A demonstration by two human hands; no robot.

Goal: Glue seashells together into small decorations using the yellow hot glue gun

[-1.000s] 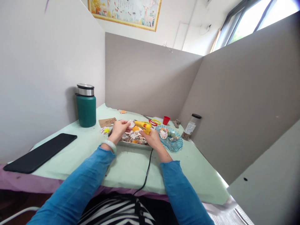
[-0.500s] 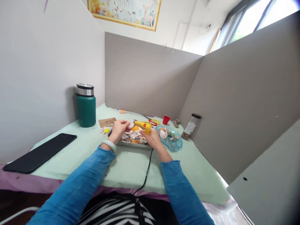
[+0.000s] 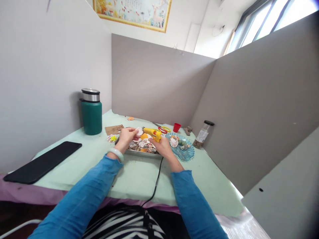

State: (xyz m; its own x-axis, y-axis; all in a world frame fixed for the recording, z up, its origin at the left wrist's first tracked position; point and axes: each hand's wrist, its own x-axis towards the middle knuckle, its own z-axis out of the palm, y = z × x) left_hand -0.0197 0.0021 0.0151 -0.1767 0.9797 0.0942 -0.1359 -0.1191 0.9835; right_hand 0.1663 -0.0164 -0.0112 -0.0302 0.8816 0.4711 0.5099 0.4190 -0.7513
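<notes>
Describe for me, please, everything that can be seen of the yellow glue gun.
The glue gun is bright yellow, apparently plastic, with a small red part on its body. The right hand grips its handle, mostly hiding it. It is held above the tray, nozzle pointing left toward the white disc in the left hand; whether tip and disc touch is unclear. A black cord, seemingly its own, runs below the right hand.

I hold a smooth plastic glue gun (image 3: 155,134) above the metal tray (image 3: 142,153); right of the tray, a glossy see-through dish (image 3: 184,156); left, a matt green flask (image 3: 91,118).
</notes>
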